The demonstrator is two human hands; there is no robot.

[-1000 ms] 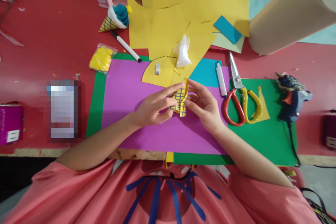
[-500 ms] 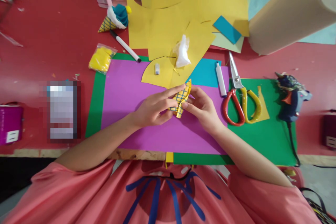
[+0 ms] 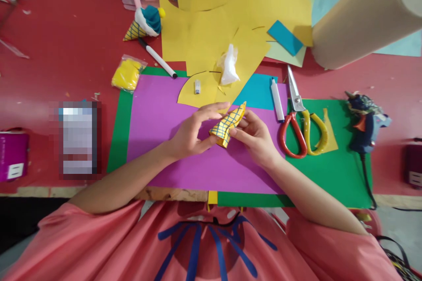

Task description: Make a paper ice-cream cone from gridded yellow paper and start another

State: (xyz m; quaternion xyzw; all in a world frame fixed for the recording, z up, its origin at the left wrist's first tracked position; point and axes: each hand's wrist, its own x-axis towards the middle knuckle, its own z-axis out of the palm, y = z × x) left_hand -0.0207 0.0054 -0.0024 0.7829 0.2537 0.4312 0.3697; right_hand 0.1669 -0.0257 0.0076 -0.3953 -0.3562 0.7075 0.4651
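A yellow paper piece with a blue crisscross grid (image 3: 230, 120) is being rolled or folded into a pointed, cone-like shape above the purple sheet (image 3: 158, 114). My right hand (image 3: 255, 138) pinches it on its right side between thumb and fingers. On the other side, my left hand (image 3: 194, 129) is open, thumb and fingers spread around the paper's left end. Its thumb tip is at the lower left edge; whether it touches is hard to tell. Beyond the hands lie a yellow paper sector (image 3: 189, 92), a small whitish block (image 3: 197, 87) and a clump of white material in plastic (image 3: 230, 66).
To the right are a white marker (image 3: 277, 100), scissors (image 3: 296, 96) and a glue gun (image 3: 369, 123) on a green sheet (image 3: 329, 180). A finished ice-cream-cone craft (image 3: 148, 22), a black-tipped marker (image 3: 161, 61), a yellow clay packet (image 3: 127, 73) and a blurred phone-like device (image 3: 78, 140) lie left.
My left fingers have lifted off the gridded paper and spread apart, so more of it shows. The paper has tilted slightly, its tip moving right. My right hand keeps its pinch.
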